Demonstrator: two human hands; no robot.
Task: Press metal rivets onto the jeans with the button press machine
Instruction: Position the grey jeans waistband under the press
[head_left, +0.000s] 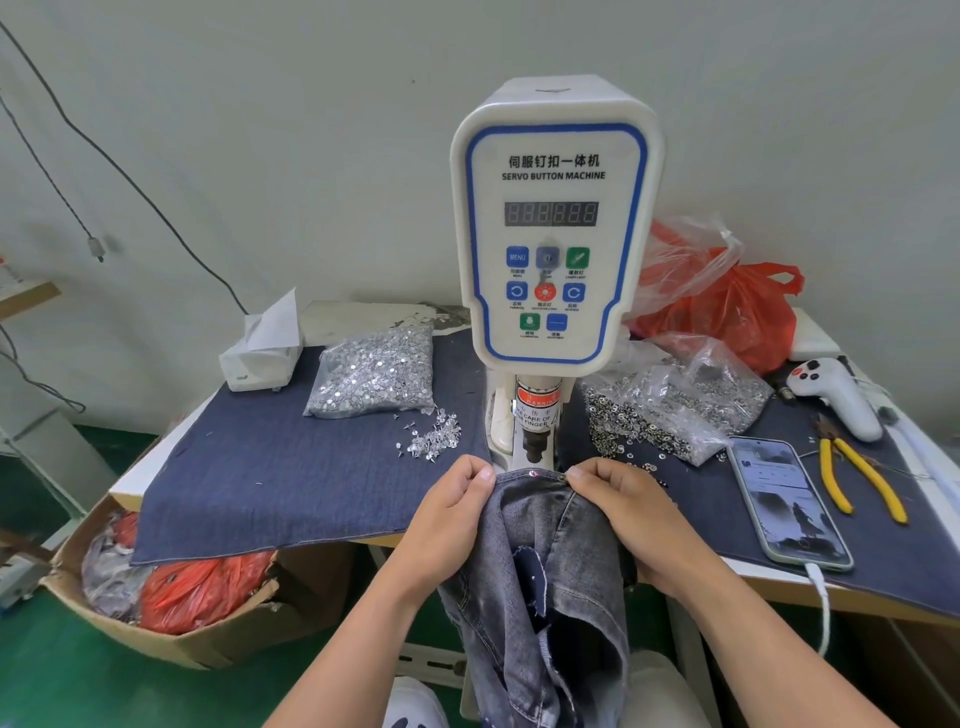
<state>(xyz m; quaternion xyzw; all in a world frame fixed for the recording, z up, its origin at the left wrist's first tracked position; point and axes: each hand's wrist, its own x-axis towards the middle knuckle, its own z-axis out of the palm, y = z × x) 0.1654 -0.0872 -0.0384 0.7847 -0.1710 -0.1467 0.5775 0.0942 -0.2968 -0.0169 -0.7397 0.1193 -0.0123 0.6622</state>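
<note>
The fingers (480, 475) of the left hand (457, 506) are curled and pinch the top edge of the faded grey-blue denim jeans (545, 561), and the fingers (579, 474) of the right hand (621, 506) pinch the same edge a little farther along, so the strip of cloth between them is pulled taut and flat. That stretch lies directly under the dark metal punch (533, 448) of the white servo button press machine with a blue-bordered control panel (556, 234), which suggests the hold is meant to line a marked spot up with the die while keeping fingertips off to either side, as the warning label on the column advises. A small shiny rivet (531, 473) appears to sit on the edge between the hands, and another small stud shows just beside the right fingertips. The rest of the jeans hangs down over the front of the table (124, 488) toward the person's lap. Supplies lie within easy reach on the dark blue denim cloth (270, 467): a clear plastic bag of silver rivet tacks (374, 376) with a loose spill to the left of the press, and a torn clear bag of ring-shaped rivet caps (670, 410) to the right. Farther right lie a smartphone on a charging cable (789, 504) and yellow-handled pliers (862, 480).
</note>
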